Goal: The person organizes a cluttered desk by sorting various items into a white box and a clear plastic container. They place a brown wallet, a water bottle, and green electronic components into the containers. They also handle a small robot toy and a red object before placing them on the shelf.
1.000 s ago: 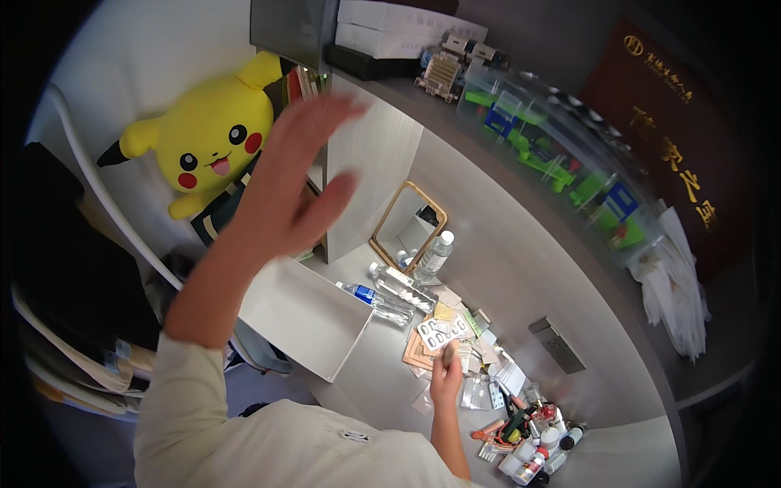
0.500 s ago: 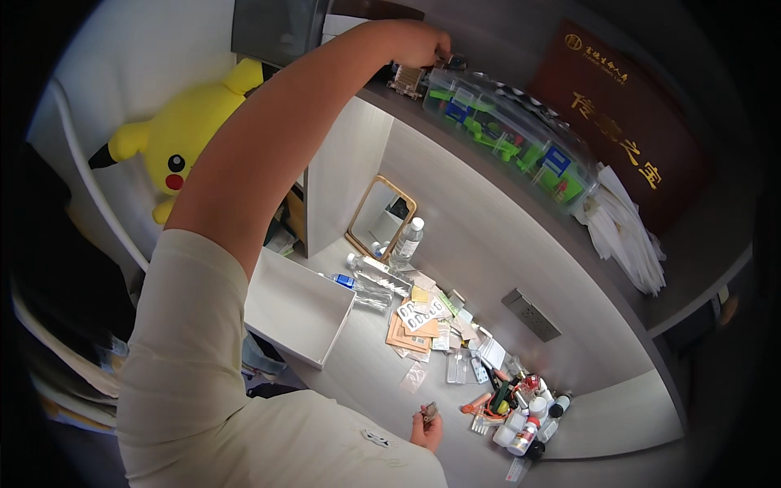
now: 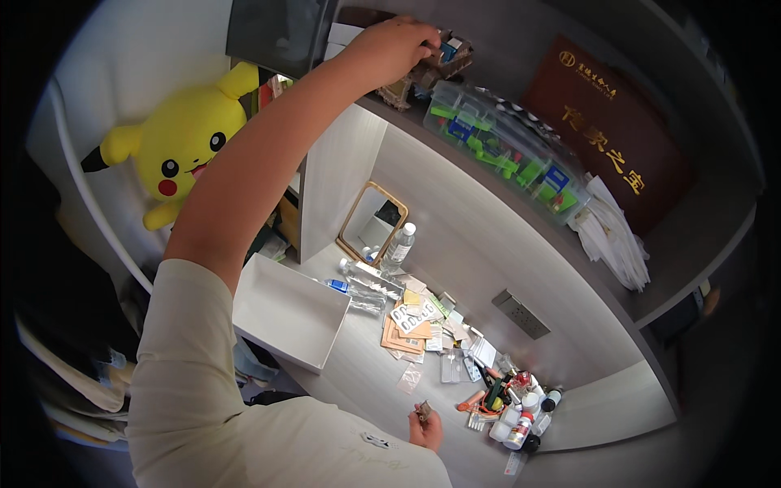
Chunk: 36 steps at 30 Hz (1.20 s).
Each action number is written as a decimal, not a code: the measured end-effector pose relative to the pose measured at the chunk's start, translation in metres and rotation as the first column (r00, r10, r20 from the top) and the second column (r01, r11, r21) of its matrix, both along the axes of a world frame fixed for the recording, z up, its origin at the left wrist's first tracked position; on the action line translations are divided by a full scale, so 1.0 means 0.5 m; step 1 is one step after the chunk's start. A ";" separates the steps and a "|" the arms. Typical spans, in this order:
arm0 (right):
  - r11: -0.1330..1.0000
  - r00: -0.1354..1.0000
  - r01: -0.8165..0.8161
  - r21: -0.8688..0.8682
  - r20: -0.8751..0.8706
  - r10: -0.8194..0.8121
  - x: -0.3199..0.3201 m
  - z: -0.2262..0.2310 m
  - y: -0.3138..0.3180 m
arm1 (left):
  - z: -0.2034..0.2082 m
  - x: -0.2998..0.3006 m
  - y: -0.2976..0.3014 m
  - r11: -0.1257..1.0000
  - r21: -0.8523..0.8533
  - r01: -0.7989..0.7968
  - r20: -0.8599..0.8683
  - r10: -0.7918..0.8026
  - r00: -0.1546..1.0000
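My left hand [image 3: 404,50] is raised to the upper shelf, its fingers bent and closed at a small brown container [image 3: 457,60] with a blue item in it. What the fingertips grip is hidden. Against that container, under my wrist, is another brown, rough-textured piece [image 3: 395,93]. Low over the desk, close to my shirt, my right hand [image 3: 426,433] is closed around a small brownish-grey object [image 3: 423,411], too small to identify.
A clear plastic box [image 3: 504,154] of green and blue pieces sits on the shelf beside white bags [image 3: 612,236]. Below, the desk carries a white open box [image 3: 293,313], a mirror [image 3: 373,220], bottles [image 3: 399,246], papers [image 3: 411,321] and clustered small bottles [image 3: 521,427]. A yellow plush toy [image 3: 183,146] is at left.
My left hand has shifted slightly left, and more of the brown container and its blue item shows beside the fingers. My right hand still grips its small object. The view has shifted slightly.
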State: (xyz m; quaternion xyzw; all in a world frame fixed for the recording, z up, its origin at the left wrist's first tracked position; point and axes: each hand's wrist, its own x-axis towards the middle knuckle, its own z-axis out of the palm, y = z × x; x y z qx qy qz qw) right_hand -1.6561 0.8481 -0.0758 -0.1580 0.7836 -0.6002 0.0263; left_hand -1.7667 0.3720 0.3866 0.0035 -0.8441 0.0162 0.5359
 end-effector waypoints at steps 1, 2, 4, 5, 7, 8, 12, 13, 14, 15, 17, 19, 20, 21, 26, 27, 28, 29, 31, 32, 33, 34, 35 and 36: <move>0.999 0.999 -0.026 0.034 -0.033 0.027 -0.001 0.014 -0.010 | 0.003 0.010 0.003 1.000 -0.009 -0.027 -0.017 0.027 0.999; 0.998 0.998 -0.048 0.035 -0.035 0.049 -0.004 0.019 -0.018 | 0.009 0.007 -0.004 0.999 -0.036 -0.022 -0.087 0.019 0.996; 0.996 0.996 -0.081 0.042 -0.037 0.082 -0.008 0.030 -0.026 | 0.031 0.019 0.019 0.996 -0.086 -0.005 -0.224 -0.014 0.974; 0.994 0.995 -0.094 0.061 -0.033 0.096 -0.009 0.040 -0.028 | 0.042 0.057 0.037 0.998 0.032 0.061 -0.069 -0.059 0.996; 0.984 0.987 -0.154 0.094 -0.024 0.157 -0.009 0.077 -0.048 | 0.054 0.069 0.018 0.996 -0.040 0.082 -0.168 -0.087 0.982; 0.979 0.982 -0.172 0.109 -0.057 0.179 -0.011 0.088 -0.058 | 0.058 0.074 0.008 0.993 -0.078 0.089 -0.214 -0.104 0.971; 0.978 0.970 -0.203 0.036 -0.132 0.206 -0.023 0.116 -0.072 | 0.048 0.149 0.034 0.978 -0.110 0.176 -0.325 -0.202 0.924; 0.982 0.973 -0.191 -0.007 -0.135 0.188 -0.028 0.122 -0.066 | 0.036 0.170 0.054 0.972 -0.002 0.235 -0.324 -0.223 0.919; 0.970 0.967 -0.231 -0.075 -0.125 0.221 -0.035 0.134 -0.061 | 0.020 0.199 0.081 0.952 0.104 0.287 -0.320 -0.241 0.916; 0.950 0.958 -0.276 -0.147 -0.116 0.261 -0.044 0.154 -0.058 | 0.002 0.229 0.098 0.923 0.207 0.326 -0.314 -0.253 0.915; 0.883 0.923 -0.380 -0.275 -0.173 0.344 -0.058 0.209 -0.058 | -0.081 0.247 0.083 0.908 0.133 0.398 -0.414 -0.314 0.854; 0.935 0.933 -0.309 -0.174 -0.245 0.263 -0.067 0.271 -0.068 | -0.182 0.264 0.121 0.699 0.365 0.615 -0.379 -0.492 0.784; 0.862 0.865 -0.415 -0.290 -0.419 0.275 -0.084 0.286 -0.083 | -0.239 0.265 0.141 0.569 0.447 0.690 -0.393 -0.568 0.723; 0.815 0.861 -0.463 -0.347 -0.395 0.321 -0.086 0.325 -0.114 | -0.294 0.272 0.152 0.454 0.391 0.801 -0.420 -0.686 0.594; 0.630 0.743 -0.655 -0.417 -0.510 0.435 -0.085 0.404 -0.227 | -0.539 0.252 0.230 -0.364 0.556 0.747 -0.696 -0.696 0.179; 0.664 0.732 -0.651 -0.367 -0.534 0.422 -0.072 0.404 -0.240 | -0.578 0.246 0.232 -0.504 0.526 0.685 -0.747 -0.658 0.089; 0.698 0.717 -0.645 -0.311 -0.561 0.413 -0.061 0.405 -0.248 | -0.602 0.242 0.245 -0.575 0.515 0.635 -0.784 -0.616 0.078; 0.750 0.691 -0.616 -0.239 -0.621 0.370 -0.055 0.400 -0.256 | -0.627 0.240 0.258 -0.643 0.498 0.582 -0.819 -0.569 0.073; 0.845 0.640 -0.523 -0.110 -0.705 0.304 -0.045 0.379 -0.262 | -0.639 0.243 0.305 -0.698 0.512 0.501 -0.849 -0.501 0.170; 0.887 0.622 -0.458 -0.058 -0.734 0.273 -0.043 0.368 -0.261 | -0.641 0.244 0.325 -0.742 0.502 0.444 -0.863 -0.466 0.196; 0.903 0.610 -0.428 -0.028 -0.746 0.266 -0.044 0.367 -0.258 | -0.614 0.255 0.347 -0.814 0.468 0.345 -0.884 -0.430 0.183; 0.913 0.590 -0.408 0.000 -0.763 0.264 -0.043 0.366 -0.258 | -0.600 0.265 0.358 -0.868 0.427 0.254 -0.903 -0.394 0.173; 0.929 0.612 -0.367 0.051 -0.739 0.282 -0.043 0.359 -0.253 | -0.606 0.271 0.363 -0.914 0.359 0.188 -0.933 -0.348 0.092; 0.939 0.631 -0.328 0.105 -0.715 0.301 -0.043 0.354 -0.250 | -0.602 0.269 0.370 -0.913 0.354 0.205 -0.914 -0.384 -0.129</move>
